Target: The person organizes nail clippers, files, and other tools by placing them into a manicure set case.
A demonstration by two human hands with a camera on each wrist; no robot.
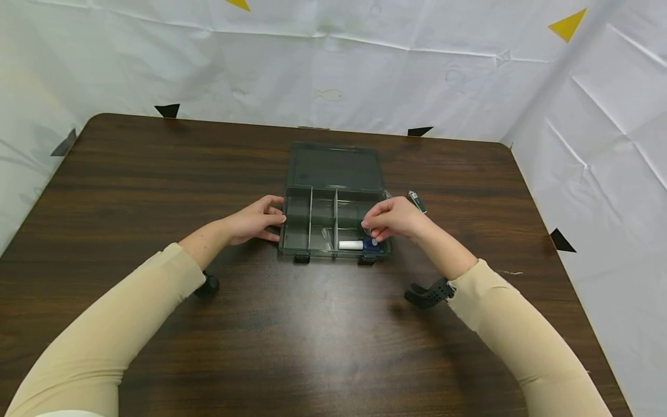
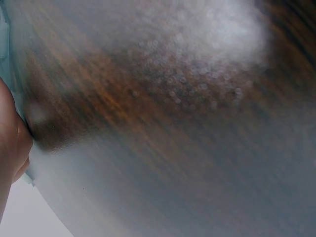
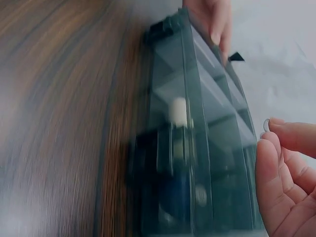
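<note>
A dark translucent compartment box (image 1: 323,223) lies open at the middle of the brown table (image 1: 156,185), its lid (image 1: 333,168) laid back flat. My left hand (image 1: 278,217) grips the box's left wall, and its fingers (image 3: 215,22) show on that wall in the right wrist view. My right hand (image 1: 367,227) hovers over the right-hand compartments with its fingertips together. They pinch a small clear round piece (image 3: 266,125). A white cylinder (image 1: 350,245) and a blue item (image 1: 371,247) lie in the front right compartment. The left wrist view shows only blurred tabletop and the edge of my palm (image 2: 10,143).
A small dark green object (image 1: 417,201) lies on the table just right of the box. White sheeting (image 1: 365,69) walls the table at the back and on both sides. Black wrist straps (image 1: 428,294) sit below both forearms.
</note>
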